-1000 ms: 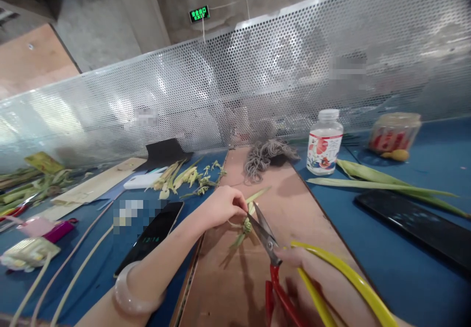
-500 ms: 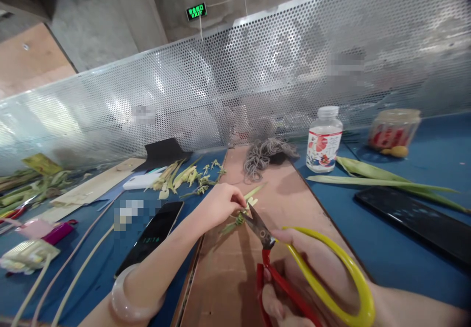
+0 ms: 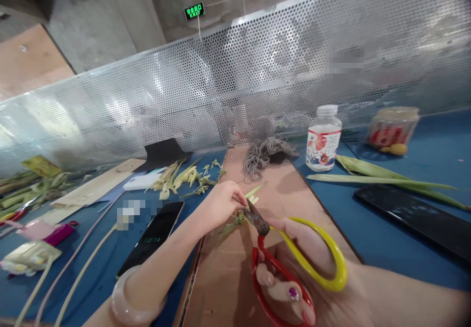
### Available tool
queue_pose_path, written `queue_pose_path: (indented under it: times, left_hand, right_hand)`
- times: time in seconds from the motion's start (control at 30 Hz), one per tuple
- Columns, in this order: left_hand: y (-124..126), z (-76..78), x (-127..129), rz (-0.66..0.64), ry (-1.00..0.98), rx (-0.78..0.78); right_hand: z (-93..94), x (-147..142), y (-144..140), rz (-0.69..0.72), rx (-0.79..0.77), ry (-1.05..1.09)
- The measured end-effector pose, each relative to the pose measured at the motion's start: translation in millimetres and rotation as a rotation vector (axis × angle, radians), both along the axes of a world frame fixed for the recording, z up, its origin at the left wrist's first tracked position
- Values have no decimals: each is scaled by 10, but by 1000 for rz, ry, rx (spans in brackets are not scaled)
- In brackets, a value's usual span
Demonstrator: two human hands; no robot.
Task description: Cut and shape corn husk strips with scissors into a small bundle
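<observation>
My left hand (image 3: 225, 203) is pinched closed on a small braided piece of green plant leaf (image 3: 240, 217), low over the tan board. Pale strip ends (image 3: 254, 191) stick out beyond its fingertips, and loose tails hang below. In my right hand (image 3: 309, 241) is a pair of scissors (image 3: 262, 228) with one yellow and one red handle. Their blades are nearly together, with the tips at the leaf piece beside my left fingertips. Whether the blades touch the leaf is hard to see.
Grey cord (image 3: 263, 155) lies at the board's far end. To the right are a labelled bottle (image 3: 324, 140), a jar (image 3: 393, 128), long leaves (image 3: 375, 172) and a black phone (image 3: 412, 219). Leftward lie another phone (image 3: 152, 238), woven leaf pieces (image 3: 187, 177) and cables (image 3: 86, 263).
My right hand has squeezed the scissors: the handles and blades have come closer together and the hand has turned slightly. My left hand stays almost still with the leaf piece.
</observation>
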State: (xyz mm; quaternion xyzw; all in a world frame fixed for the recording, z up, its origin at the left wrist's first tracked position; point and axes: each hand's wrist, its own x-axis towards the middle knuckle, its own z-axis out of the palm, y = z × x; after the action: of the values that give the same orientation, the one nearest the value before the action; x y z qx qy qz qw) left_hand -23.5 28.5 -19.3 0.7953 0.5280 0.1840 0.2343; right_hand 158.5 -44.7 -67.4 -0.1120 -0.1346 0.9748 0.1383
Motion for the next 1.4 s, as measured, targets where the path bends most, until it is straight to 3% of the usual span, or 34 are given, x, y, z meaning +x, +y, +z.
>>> queue_pose_path:
  times: [0.2,0.37,0.53,1.03,1.27,1.4]
  left_hand:
    - [-73,42,86,82,-54,-66]
    - [-86,49,98,43,-2,-4]
    - [-80,43,85,29,5,23]
    - [-88,2,87,10,-59,-53]
    - [-123,45,127,45,-104,-149]
    - [-121,38,116,27,-73,-97]
  right_hand:
    - [60,7,-18,66,44,6]
    - [66,-2,-29,-4,47,-25]
    - [37,0,6,21,40,-10]
    - [-51,31,29,61,109,41]
    - [19,26,3,-20,41,28]
    - [-30,30,11,-14,95,20]
